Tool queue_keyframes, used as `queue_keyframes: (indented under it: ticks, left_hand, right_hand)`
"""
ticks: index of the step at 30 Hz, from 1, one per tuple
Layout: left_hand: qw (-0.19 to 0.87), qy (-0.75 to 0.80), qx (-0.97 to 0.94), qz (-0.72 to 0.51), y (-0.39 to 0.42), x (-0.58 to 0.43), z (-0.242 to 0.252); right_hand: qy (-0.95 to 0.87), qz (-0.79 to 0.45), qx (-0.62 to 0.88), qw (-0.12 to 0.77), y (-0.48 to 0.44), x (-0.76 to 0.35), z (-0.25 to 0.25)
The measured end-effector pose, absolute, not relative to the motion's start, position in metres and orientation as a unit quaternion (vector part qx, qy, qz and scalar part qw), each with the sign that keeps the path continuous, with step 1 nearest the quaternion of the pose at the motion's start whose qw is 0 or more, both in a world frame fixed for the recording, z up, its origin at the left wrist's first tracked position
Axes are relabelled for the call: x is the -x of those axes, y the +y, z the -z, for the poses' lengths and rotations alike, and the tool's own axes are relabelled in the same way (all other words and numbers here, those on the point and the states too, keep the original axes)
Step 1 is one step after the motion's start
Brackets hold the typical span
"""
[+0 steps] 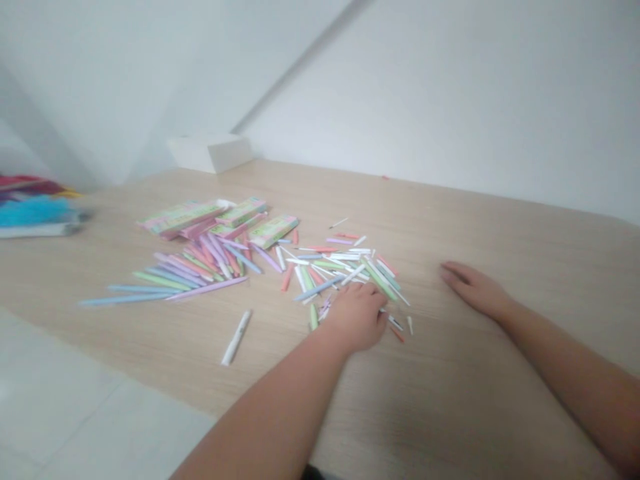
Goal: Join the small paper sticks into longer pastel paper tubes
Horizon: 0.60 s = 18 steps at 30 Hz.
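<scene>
Because pen parts [353, 274] lie scattered, I judge, left hand [356, 315] curls over them, grip unclear; right hand [474, 288] rests unclenched.

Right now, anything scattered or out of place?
Yes: slim colored and white pieces lie jumbled beside and beyond the left hand, pointing every way, unlike the fanned pens beside the boxes. One white pen lies apart from both groups.

Bare left hand [356, 315]: fingertips hidden against pastel-and-white plastic pen-part heap [345, 256]; grip unreadable.
Bare right hand [473, 287], right of heap: fingers blurred; forearm [565, 363] cut by picture edge.
Flat pink-and-green cardboard boxes [274, 231], left of heap: print smeared.
Blue-red-white stack [35, 212], far left of heap: cut off, material unclear.
Red speck [385, 177], behind heap: too small.
</scene>
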<state>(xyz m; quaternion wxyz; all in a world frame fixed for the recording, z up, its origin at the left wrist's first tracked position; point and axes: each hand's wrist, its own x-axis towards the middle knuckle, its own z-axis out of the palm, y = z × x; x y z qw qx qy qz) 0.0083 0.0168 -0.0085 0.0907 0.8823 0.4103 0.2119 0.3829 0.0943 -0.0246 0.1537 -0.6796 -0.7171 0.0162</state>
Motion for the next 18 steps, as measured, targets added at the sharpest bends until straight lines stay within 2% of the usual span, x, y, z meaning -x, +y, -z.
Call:
queue_keyframes:
  ticks: [8,18]
  left_hand:
    - [0.084,0.407,-0.881,-0.228,0.019,-0.007,0.012]
    - [0.08,0.419,-0.877,-0.22,0.017,-0.008,0.007]
  right_hand:
    - [-0.629,0.05,0.756,0.173,0.105,-0.36,0.026]
    - [-0.733,-0.005,0.65,0.199,0.081,-0.293,0.022]
